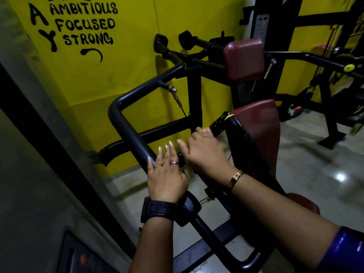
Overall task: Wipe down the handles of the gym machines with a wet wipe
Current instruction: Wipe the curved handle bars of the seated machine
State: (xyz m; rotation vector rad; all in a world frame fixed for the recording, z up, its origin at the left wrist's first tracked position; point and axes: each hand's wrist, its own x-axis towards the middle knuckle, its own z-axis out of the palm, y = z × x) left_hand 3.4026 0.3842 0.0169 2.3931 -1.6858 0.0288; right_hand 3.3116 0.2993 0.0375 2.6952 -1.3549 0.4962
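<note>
The left hand (166, 174) was laid flat, fingers spread, on the rigid, smooth black handle bar (126, 125), beside the right hand (204, 154) curled over it; no wet wipe, judged soft and light, could be seen.

Hidden, cut off or unclear:
- Wall lettering (82, 22), upper left: top line cut by the frame edge, unreadable.
- Right hand (204, 152), centre: motion-blurred; fingers curl out of sight, so any wipe held cannot be told.
- Black bar (128, 127): stretch under the left hand (167, 174) covered.
- Blue sleeve (344, 251), lower right: cropped by the edge.
- Dark panel (74, 257), lower left: cropped, identity unclear.
- Machines (334, 75), upper right: dim, details too small.
</note>
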